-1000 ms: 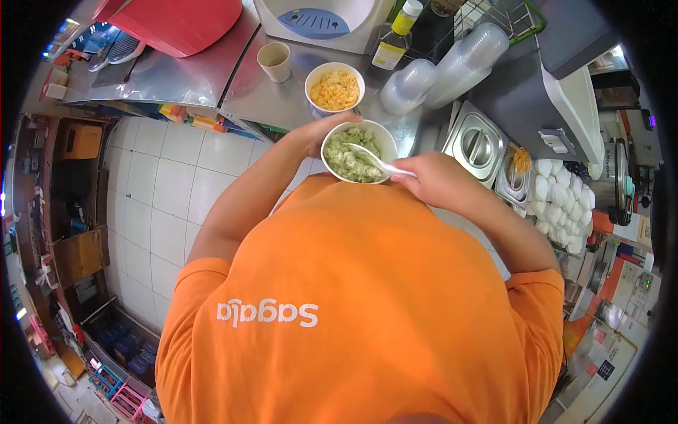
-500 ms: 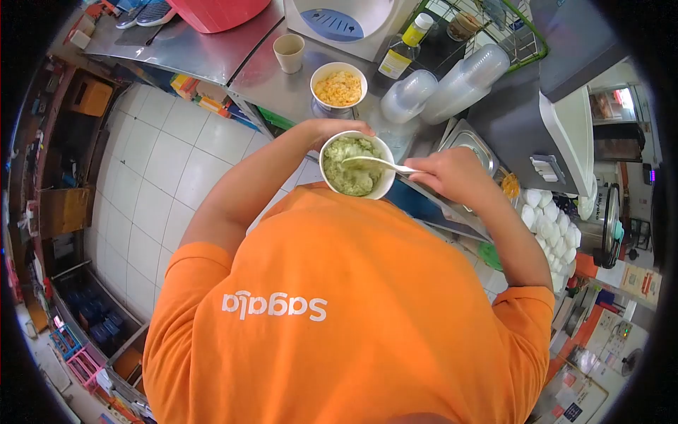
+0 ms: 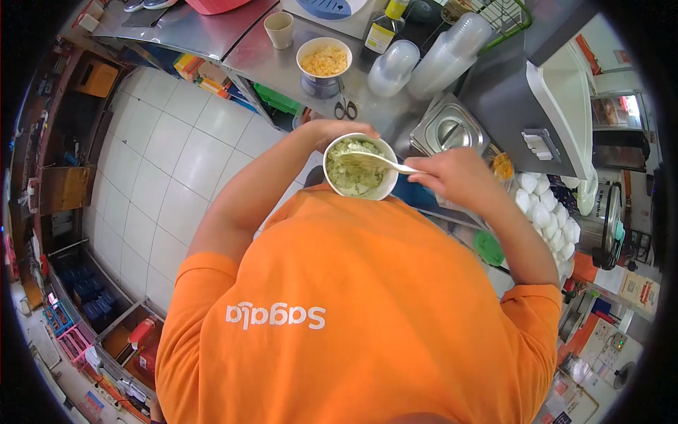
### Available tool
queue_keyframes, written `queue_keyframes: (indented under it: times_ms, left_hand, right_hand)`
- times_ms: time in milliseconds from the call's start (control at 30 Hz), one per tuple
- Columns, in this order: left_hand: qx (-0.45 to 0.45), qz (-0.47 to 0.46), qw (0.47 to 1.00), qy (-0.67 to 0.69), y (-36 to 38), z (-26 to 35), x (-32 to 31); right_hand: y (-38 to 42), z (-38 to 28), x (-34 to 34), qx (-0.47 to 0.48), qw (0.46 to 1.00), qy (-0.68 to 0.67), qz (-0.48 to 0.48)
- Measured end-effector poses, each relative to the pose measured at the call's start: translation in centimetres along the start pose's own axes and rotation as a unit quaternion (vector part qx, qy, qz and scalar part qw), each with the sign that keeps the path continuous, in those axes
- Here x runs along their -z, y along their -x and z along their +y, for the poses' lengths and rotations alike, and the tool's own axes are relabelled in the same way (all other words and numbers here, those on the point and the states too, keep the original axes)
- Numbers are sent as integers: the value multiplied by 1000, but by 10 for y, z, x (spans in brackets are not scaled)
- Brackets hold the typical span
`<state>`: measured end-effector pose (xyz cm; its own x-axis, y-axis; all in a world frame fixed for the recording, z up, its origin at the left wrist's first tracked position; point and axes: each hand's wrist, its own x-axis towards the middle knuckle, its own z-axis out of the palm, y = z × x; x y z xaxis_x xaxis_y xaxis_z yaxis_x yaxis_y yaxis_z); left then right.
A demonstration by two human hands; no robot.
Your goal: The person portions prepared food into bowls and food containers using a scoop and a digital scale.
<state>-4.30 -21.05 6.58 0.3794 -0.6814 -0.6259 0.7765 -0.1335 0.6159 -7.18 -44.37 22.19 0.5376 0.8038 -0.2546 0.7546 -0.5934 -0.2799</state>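
My left hand [image 3: 351, 133] is wrapped around the far left side of a white bowl [image 3: 386, 185], held close to my chest and tipped toward me. Inside lies a pale green, lumpy mash [image 3: 346, 177]. My right hand [image 3: 452, 173] pinches the handle of a white plastic utensil [image 3: 388, 164], which looks like a fork. Its head rests in the mash, and the fine shape of its tip is hard to make out. Most of my left fingers are hidden behind the bowl.
On the steel counter [image 3: 247, 56] stand a bowl of orange-yellow shreds [image 3: 325, 60], a paper cup [image 3: 279, 30], black-handled scissors [image 3: 345, 110], a dark bottle [image 3: 382, 33] and stacked clear plastic cups [image 3: 452, 53]. A steel container [image 3: 448, 127] sits right, beside a grey appliance [image 3: 505, 106].
The utensil has turned and shifted slightly in the mash. My view has tilted, so the counter items appear higher and the scissors and steel container show more fully. Both hands keep their hold.
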Motion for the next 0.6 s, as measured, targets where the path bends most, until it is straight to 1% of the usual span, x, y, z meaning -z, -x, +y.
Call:
queue_keyframes:
  times_ms: [100,133,200,267,333,400,467,500,533,600]
  left_hand:
    - [19,-4,1000,22,-2,-10,-15]
    - [19,-2,999,27,-4,-16,-16]
    - [-25,18,997,64,-5,-24,-17]
    - [-10,19,998,51,-1,-21,-19]
    - [8,17,999,42,1,-16,-27]
    - [6,21,999,28,-1,-15,-33]
    - [-9,21,998,50,-6,-20,-34]
    - [-36,20,996,82,-11,-25,-31]
    - [-38,21,996,81,-9,-23,-31]
    - [-21,12,997,77,-4,-17,-34]
  right_hand:
    - [6,-6,-49,8,999,-29,-20]
    - [14,-7,-48,12,999,-30,-24]
    - [27,-8,-29,6,996,-14,-85]
    - [33,-9,-17,8,998,-8,-66]
    - [30,-18,-9,-42,999,5,-11]
    - [26,-21,-31,-36,999,10,-14]
    - [31,-19,-47,-5,999,3,-50]
    - [38,-18,-36,5,998,1,-61]
    - [45,-16,-26,5,998,2,-60]
    - [55,-11,-14,-45,999,-15,0]
